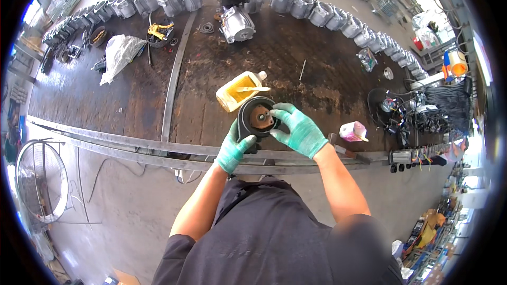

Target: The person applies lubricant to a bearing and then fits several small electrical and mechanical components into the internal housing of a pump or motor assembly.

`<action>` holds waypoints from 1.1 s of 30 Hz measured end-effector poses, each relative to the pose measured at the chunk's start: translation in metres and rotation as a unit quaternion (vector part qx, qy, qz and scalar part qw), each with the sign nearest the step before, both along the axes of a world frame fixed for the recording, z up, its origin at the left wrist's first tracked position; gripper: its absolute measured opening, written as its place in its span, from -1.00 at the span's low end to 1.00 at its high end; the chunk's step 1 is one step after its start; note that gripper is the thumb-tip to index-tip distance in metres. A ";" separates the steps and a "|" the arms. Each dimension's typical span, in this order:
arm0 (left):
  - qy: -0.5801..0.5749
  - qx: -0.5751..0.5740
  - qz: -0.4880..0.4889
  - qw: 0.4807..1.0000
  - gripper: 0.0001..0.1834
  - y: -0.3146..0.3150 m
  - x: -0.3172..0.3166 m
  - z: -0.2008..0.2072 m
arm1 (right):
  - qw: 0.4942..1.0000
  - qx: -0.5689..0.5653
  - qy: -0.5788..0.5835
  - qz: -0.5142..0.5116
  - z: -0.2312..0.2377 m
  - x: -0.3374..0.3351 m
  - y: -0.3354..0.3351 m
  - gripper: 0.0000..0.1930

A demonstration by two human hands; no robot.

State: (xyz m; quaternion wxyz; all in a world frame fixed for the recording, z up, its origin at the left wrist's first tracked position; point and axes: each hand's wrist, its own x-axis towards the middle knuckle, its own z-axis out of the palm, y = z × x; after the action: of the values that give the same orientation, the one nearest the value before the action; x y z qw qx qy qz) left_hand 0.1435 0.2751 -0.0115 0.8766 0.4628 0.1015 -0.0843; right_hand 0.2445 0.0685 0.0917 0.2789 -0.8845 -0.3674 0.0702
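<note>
Between my two green-gloved hands, at the front edge of the bench, is a round black housing [243, 118] with its open side turned up. Inside it shows a brownish disc [260, 117] with a small centre hole. My left hand [232, 149] wraps the housing from its left and lower side, the thumb in front. My right hand [302, 130] grips the right rim, with thumb and fingertips bent around it. Just beyond the housing, a clear bottle [230, 95] of yellow liquid lies on its side. Across the bottle rests a pale, flat-handled tool [253, 89].
Grey cast-metal housings [302, 5] line the bench's far edge. A motor-like casing [237, 25] stands mid-back. A plastic bag [120, 55] lies left; a thin rod [302, 69] lies mid-bench. To the right are a white-pink container [353, 131], a hammer [351, 154] and tangled cables [393, 106].
</note>
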 end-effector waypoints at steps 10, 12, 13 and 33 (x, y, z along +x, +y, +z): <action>0.013 -0.056 0.000 0.998 -0.34 0.001 0.005 -0.005 | 0.954 -0.099 0.195 -0.206 -0.072 -0.128 -0.105 -0.49; 0.004 -0.088 0.014 0.996 -0.34 -0.006 0.004 -0.003 | 0.940 -0.072 0.224 -0.249 -0.084 -0.147 -0.134 -0.49; -0.008 -0.102 0.011 0.995 -0.35 -0.008 0.002 -0.003 | 0.916 -0.041 0.257 -0.306 -0.092 -0.156 -0.152 -0.50; 0.018 -0.045 -0.246 0.968 -0.17 -0.343 -0.064 0.119 | 0.737 0.182 0.279 -0.587 -0.215 -0.369 -0.479 -0.60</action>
State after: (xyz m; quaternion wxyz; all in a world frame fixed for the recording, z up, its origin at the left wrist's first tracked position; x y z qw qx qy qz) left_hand 0.0793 -0.0681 0.1076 0.8470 0.4320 -0.0031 -0.3099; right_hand -0.1245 -0.4100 -0.1236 0.5108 -0.7976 0.3136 0.0676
